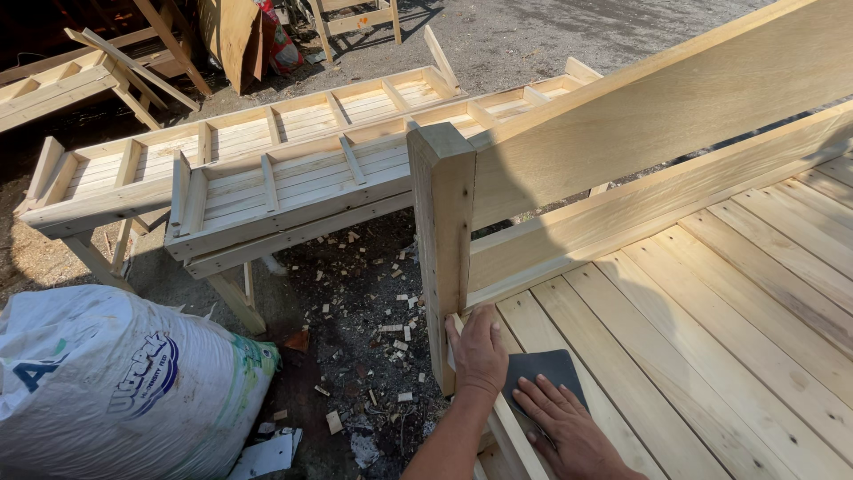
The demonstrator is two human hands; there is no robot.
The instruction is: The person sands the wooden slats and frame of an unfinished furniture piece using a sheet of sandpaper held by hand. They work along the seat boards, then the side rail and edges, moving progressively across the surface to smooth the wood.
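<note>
Two hands worked at the slatted bed [711,293] corner. Left hand [477,351], grip loosely curled, rested against the upright corner post [442,240]. Right hand [569,427], flat and open, pressed dark sandpaper [542,369] onto a slat. A white sack [115,382], wood scraps [373,302] and slatted frames [275,169] crowded the ground beyond.

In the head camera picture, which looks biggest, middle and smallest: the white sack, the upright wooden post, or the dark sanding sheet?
1. White sack: it looks biggest, though it lies close to the camera.
2. Upright wooden post.
3. Dark sanding sheet: it looks smallest and is partly hidden under the right hand. The left hand rests by the post.
</note>
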